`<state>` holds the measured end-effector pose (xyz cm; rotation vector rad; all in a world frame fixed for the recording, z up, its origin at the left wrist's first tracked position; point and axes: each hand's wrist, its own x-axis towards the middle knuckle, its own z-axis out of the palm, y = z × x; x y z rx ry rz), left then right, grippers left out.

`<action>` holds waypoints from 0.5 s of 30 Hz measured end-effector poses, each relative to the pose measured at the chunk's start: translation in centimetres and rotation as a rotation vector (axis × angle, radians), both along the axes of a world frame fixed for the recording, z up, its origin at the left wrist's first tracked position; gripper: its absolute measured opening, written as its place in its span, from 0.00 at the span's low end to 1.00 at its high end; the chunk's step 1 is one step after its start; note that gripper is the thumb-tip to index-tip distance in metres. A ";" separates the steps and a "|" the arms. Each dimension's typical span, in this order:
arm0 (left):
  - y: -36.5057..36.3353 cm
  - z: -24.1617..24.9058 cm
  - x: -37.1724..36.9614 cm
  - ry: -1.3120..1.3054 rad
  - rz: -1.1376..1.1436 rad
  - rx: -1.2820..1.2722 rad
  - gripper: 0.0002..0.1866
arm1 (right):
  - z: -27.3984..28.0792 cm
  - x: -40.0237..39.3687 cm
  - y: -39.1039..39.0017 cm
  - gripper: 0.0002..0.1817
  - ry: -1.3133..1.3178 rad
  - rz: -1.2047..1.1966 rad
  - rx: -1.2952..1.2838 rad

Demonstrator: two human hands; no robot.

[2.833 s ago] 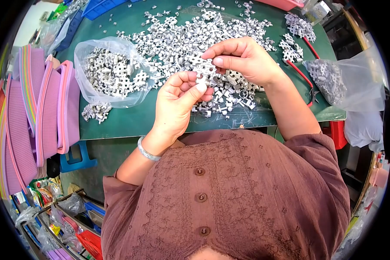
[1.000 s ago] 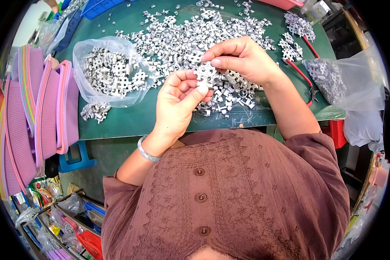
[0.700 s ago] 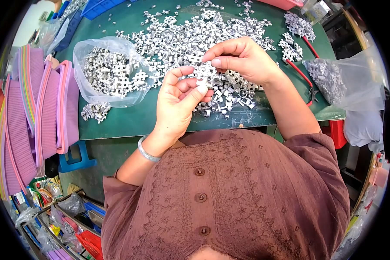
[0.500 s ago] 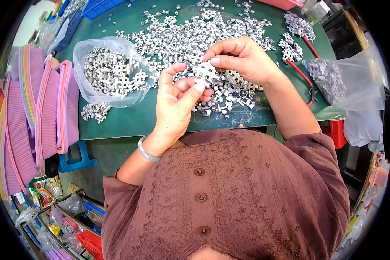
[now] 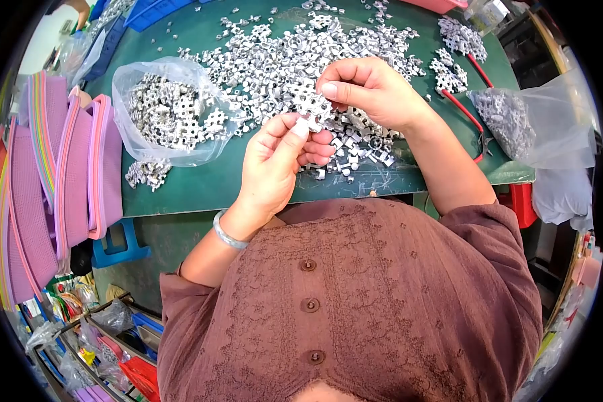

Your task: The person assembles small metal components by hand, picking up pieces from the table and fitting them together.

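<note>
A silver lattice piece [image 5: 311, 106] with round holes is held up in front of the heap of small metal parts [image 5: 295, 57]. My left hand [image 5: 275, 154] pinches its lower edge between thumb and fingers. At its upper right edge, my right hand [image 5: 372, 94] is closed in a pinch, thumb against forefinger; the fingertips partly hide what they grip, but they meet the piece. To the left, an open clear plastic bag [image 5: 128, 137] holds many similar lattice pieces [image 5: 167, 110]. A small cluster of lattice pieces [image 5: 147, 173] lies in front of the bag.
On the green table [image 5: 208, 191], red-handled pliers [image 5: 463, 112] lie at the right beside more lattice pieces [image 5: 449, 72] and a filled plastic bag [image 5: 506, 120]. Blue bins [image 5: 154, 12] stand at the back left. Pink-purple baskets [image 5: 70, 161] are stacked along the left edge.
My left fingers have closed in, the forefinger curling down onto the piece. The piece has shifted slightly left and up. My right hand has stayed near the same place, its fingers more curled.
</note>
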<state>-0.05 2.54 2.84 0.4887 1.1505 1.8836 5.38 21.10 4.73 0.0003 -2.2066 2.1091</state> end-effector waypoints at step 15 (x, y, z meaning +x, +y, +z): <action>0.0 0.1 0.1 -0.052 -0.001 -0.037 0.09 | -0.2 0.0 0.2 0.11 0.050 0.002 -0.031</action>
